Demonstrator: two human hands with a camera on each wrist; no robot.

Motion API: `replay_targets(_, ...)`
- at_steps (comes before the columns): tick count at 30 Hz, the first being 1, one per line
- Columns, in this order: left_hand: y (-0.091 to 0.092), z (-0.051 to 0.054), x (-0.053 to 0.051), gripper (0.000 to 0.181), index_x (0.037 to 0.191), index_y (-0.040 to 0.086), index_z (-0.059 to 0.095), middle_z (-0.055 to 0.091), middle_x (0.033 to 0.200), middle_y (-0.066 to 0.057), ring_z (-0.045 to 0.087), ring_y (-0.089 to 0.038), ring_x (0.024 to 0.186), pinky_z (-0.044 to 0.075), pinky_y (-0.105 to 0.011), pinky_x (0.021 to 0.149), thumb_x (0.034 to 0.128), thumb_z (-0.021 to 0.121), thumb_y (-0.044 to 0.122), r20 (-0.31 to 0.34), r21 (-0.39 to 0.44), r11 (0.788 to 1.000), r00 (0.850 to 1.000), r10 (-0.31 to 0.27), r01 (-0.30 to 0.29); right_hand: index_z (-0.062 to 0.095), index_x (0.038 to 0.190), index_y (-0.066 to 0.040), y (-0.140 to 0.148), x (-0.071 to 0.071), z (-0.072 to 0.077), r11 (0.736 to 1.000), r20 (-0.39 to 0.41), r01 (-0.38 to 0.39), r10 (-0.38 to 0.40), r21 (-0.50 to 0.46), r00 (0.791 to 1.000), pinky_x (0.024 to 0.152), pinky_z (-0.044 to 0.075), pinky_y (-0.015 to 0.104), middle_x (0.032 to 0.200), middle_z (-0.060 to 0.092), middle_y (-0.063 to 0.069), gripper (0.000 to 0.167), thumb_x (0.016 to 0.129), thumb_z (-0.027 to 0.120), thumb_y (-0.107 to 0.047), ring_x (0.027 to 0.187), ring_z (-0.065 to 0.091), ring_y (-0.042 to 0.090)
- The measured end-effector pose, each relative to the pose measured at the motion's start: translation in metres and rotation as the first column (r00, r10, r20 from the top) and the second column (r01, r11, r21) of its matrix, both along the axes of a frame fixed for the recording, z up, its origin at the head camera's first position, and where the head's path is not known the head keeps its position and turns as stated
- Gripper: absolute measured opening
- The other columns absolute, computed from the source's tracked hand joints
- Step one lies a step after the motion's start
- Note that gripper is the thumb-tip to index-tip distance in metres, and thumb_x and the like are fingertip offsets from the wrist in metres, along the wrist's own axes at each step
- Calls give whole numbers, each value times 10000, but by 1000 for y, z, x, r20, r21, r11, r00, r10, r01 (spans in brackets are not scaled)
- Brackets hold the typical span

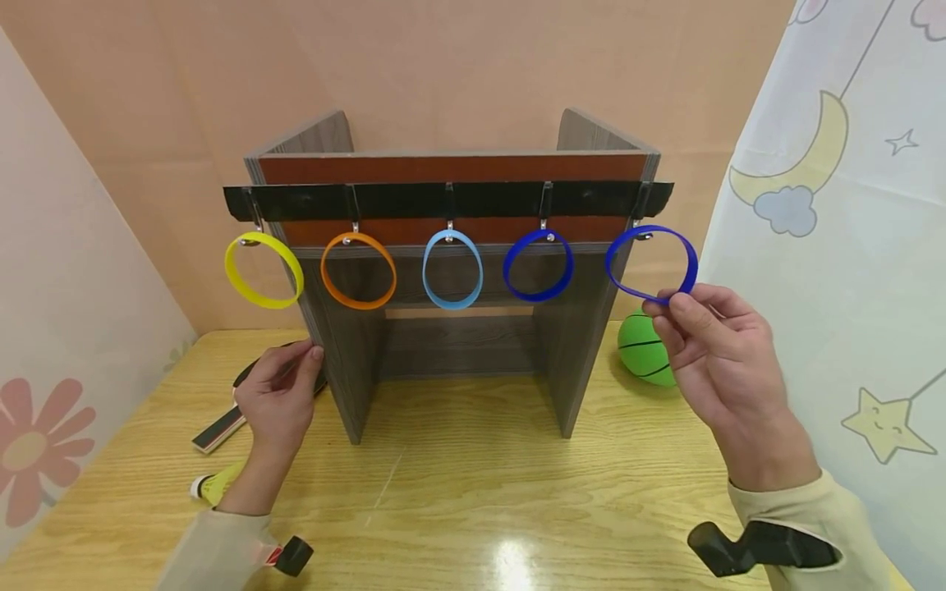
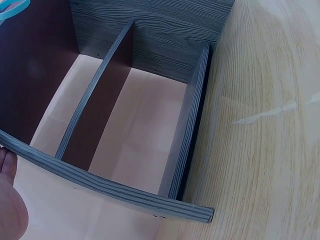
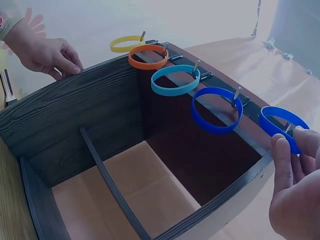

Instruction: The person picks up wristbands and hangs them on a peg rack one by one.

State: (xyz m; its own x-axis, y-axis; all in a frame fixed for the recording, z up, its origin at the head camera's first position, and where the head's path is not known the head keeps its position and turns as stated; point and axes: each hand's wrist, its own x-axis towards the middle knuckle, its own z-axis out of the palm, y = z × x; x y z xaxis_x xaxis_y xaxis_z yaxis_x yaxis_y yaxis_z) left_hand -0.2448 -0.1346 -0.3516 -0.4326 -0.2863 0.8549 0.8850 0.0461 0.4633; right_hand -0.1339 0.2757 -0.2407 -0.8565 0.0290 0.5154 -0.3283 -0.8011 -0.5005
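Observation:
A grey wooden shelf (image 1: 342, 369) carries a black strip (image 1: 399, 202) with metal hooks. Yellow (image 1: 231, 269), orange (image 1: 328, 283), light blue (image 1: 426, 275) and dark blue (image 1: 568, 271) wristbands hang there from left to right. With thumb and fingertips, my right hand (image 1: 727, 353) pinches the bottom of another blue wristband (image 1: 693, 261) at the rightmost hook; the hook's tip shows inside its loop. My left hand (image 1: 281, 398) holds the front edge of the shelf's left side panel; some of its fingertips are hidden. In the left wrist view, only part of this hand (image 2: 10, 200) shows.
Behind my left hand lies a paddle with a dark handle (image 1: 219, 430). A yellow shuttlecock (image 1: 220, 483) is by my left forearm. The green ball (image 1: 645, 349) sits right of the shelf, partly behind my right hand. Printed cloths flank the wooden table (image 1: 458, 501).

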Motion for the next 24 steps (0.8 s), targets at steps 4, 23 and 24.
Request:
replay_targets(4, -1, -1, -1, 143, 873, -211, 641, 677, 821, -147, 650, -134, 760, 528, -194, 704, 733, 644, -238, -6, 1, 1000, 1000, -7, 7, 617, 991, 160, -1, -5, -3, 999, 22, 34, -34, -22, 999, 781, 528, 356, 951, 653, 289, 219, 921, 412, 188, 842, 667, 378)
replay_targets(23, -2, -3, -2, 141, 880, -219, 636, 682, 824, -110, 645, -130, 769, 529, -206, 730, 740, 642, -235, 4, -11, 1000, 1000, 3, -3, 668, 965, 112, -10, -15, -18, 984, 78, 176, -178, 32, 981, 733, 549, 295, 926, 673, 248, 184, 920, 490, 121, 816, 683, 310)
replay_targets(24, -2, -3, -2, 142, 881, -217, 637, 682, 825, -109, 645, -128, 769, 529, -206, 730, 740, 643, -235, 6, -12, 1000, 1000, 8, -8, 669, 972, 110, -10, -16, -18, 983, 81, 181, -184, 42, 980, 731, 549, 290, 925, 675, 242, 182, 921, 494, 113, 816, 684, 302)
